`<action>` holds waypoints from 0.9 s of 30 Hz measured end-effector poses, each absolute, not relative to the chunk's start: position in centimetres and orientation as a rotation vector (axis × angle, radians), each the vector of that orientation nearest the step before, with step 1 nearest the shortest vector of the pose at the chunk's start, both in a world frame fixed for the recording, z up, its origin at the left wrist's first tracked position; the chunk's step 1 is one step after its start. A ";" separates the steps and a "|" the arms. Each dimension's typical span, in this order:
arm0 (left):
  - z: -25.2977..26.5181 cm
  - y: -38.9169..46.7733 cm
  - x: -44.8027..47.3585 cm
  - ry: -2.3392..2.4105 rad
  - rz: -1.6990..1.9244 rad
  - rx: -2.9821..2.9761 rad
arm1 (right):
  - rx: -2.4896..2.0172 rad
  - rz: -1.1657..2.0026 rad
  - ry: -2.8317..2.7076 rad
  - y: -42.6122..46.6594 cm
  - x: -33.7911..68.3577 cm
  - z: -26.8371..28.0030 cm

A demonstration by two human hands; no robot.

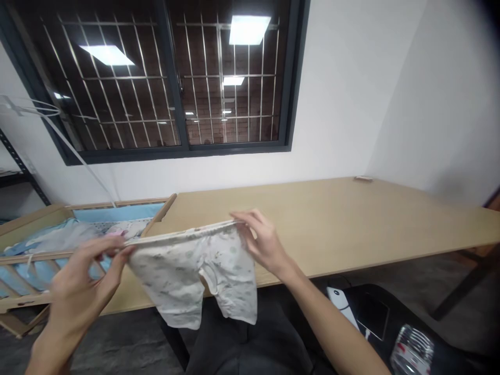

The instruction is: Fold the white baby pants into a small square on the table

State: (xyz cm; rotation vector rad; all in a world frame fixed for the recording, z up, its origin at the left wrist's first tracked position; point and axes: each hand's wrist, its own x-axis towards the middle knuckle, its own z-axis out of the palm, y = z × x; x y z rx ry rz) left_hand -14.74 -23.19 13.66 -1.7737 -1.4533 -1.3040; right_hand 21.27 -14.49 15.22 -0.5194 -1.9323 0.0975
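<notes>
A pair of small white baby shorts with a faint print hangs in the air between my hands, its legs pointing down. My left hand pinches one end of the waistband between thumb and fingers. At the other end of the waistband, my right hand grips the corner, fingers on top. The waistband is stretched nearly straight, sloping slightly up toward the right. Behind and below the shorts lies the front edge of a wooden table.
To the left stands a wooden crib with blue bedding. A small pale object lies at the table's back. Lower right, a black seat bears a white device, a dark phone and a plastic bottle. A barred window is behind.
</notes>
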 end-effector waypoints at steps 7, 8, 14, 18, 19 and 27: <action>15.0 -12.6 -10.0 -1.370 -1.234 -2.103 | -0.810 -0.032 -1.802 -7.4 24.1 15.5; 14.5 -11.1 -9.6 -1.434 -1.217 -2.129 | -0.849 0.001 -1.818 -6.0 24.4 14.9; 9.6 -3.9 -6.9 -1.837 -1.049 -2.229 | -1.047 0.327 -1.890 1.5 25.2 8.4; 5.6 -1.2 -5.4 -1.964 -0.897 -2.275 | -1.214 0.393 -1.944 4.9 24.7 3.3; 4.6 -0.8 -5.1 -1.966 -0.864 -2.294 | -1.251 0.373 -1.970 5.4 24.5 2.4; -0.5 -1.7 -3.4 -1.882 -0.540 -2.520 | -1.355 0.119 -2.329 5.1 24.7 0.0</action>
